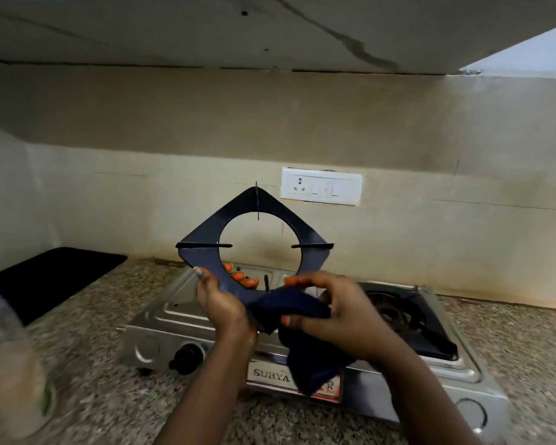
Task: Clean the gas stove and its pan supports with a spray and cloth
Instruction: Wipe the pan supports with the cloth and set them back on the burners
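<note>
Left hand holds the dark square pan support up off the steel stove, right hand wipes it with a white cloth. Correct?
Not quite. The head view shows a dark navy blue cloth, not a white one. The rest stands: the left hand holds the dark square pan support up off the steel stove, and the right hand wipes it with the cloth.

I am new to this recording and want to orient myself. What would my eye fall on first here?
First, the dark pan support, lifted upright above the gas stove at centre; the left hand grips its lower edge. The right hand presses a dark blue cloth against its bottom corner. A second support sits on the right burner.
</note>
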